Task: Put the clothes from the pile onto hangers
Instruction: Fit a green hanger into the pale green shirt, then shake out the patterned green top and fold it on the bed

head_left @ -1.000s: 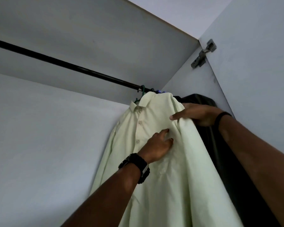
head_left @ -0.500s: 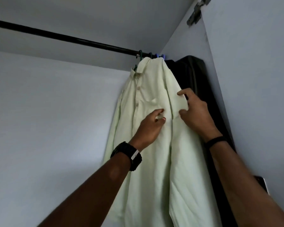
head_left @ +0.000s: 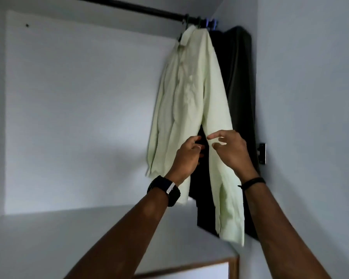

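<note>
Both hands are reaching up into the wardrobe corner, in front of the pale green shirt (head_left: 189, 93) hanging from the black rail (head_left: 129, 6). The left hand (head_left: 186, 156), with a black watch (head_left: 165, 190) on its wrist, is sitting against the lower edge of the shirt's front panel with its fingers (head_left: 195, 147) curled loosely; whether they are actually pinching cloth I cannot tell, since the fingertips are blurring into the dark gap between the panels. The right hand (head_left: 230, 150), wearing a thin black band (head_left: 252, 181), is hovering with thumb and forefinger spread a little, fingers relaxed, just in front of the shirt's right panel and gripping nothing that I can see. The shirt is hanging by a hanger hook (head_left: 186, 18) near the rail's right end, its two front panels parting below to show the dark garment (head_left: 240, 87) hanging behind it against the side wall. Inside the wardrobe these two garments are hanging above a white shelf (head_left: 48, 228). Half a second ago the hands were higher, at chest-pocket level, pressing and pinching the fabric; now they are lower, near the hem, and the grip is looser.
</note>
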